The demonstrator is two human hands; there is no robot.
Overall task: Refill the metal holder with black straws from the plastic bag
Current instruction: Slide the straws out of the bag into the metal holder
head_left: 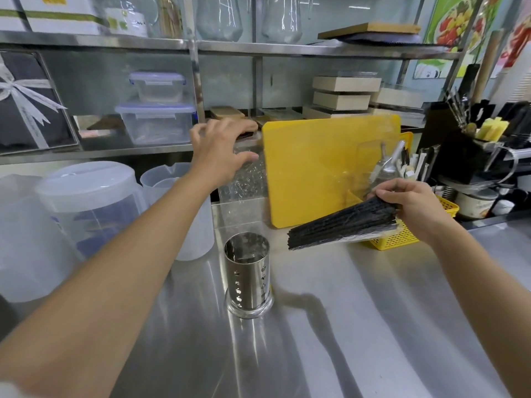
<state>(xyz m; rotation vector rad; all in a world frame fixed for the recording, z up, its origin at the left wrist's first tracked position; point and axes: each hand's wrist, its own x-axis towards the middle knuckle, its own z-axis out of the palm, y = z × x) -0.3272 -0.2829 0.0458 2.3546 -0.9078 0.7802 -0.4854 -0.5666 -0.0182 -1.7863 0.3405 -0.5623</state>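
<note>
The perforated metal holder (pixel 247 272) stands upright and empty on the steel counter (pixel 359 326). To its upper right, my right hand (pixel 413 208) grips a bundle of black straws (pixel 342 226) by one end. The bundle lies nearly level above the counter, its free ends pointing left toward the holder. Glossy film still clings to its underside. My left hand (pixel 222 147) is raised beyond the holder with fingers spread, and the crinkled clear plastic bag (pixel 247 176) hangs from it by the thumb. The bag stretches right across the yellow board.
A yellow cutting board (pixel 313 173) leans behind the holder, with a yellow mesh basket (pixel 393 239) under my right hand. Translucent jugs (pixel 86 202) stand at the left. Black utensil holders (pixel 465 156) are at the right. Shelves with lidded boxes (pixel 156 122) run along the back.
</note>
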